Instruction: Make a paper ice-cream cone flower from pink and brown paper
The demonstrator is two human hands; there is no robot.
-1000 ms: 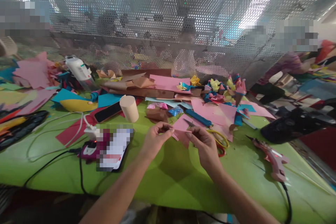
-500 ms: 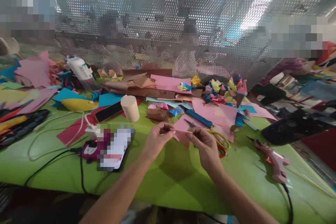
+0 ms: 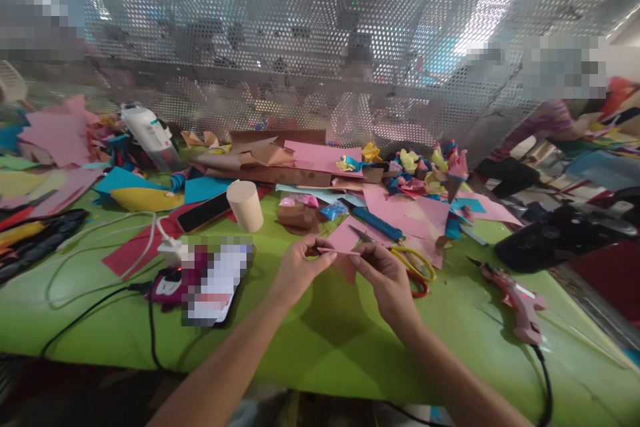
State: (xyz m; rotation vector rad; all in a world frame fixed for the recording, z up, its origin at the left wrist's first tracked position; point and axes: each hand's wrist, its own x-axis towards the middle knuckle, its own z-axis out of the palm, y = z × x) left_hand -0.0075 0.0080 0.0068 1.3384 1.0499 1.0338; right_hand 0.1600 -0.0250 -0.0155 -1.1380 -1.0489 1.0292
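A small piece of pink paper (image 3: 345, 267) is held between my two hands above the green table. My left hand (image 3: 303, 267) pinches its left end with thumb and fingers. At the other end, my right hand (image 3: 383, 277) grips the paper the same way. The paper looks folded or bent along its top edge. Just behind my right hand lie scissors (image 3: 414, 261) with yellow and red handles, partly hidden by the fingers. Another pink sheet (image 3: 345, 233) lies flat beyond the hands, beside a blue cutter-like tool (image 3: 377, 223).
A cream cylinder (image 3: 245, 205), a dark phone (image 3: 204, 212) and a lit phone (image 3: 220, 285) are at left, near a power strip (image 3: 173, 285) with cables. A pink glue gun (image 3: 517, 303) and black tumbler (image 3: 565, 237) are at right. Paper scraps line the back.
The pink paper has tilted so that less of its face shows, its top edge now a thin strip. Both hands keep their hold. The view has shifted slightly.
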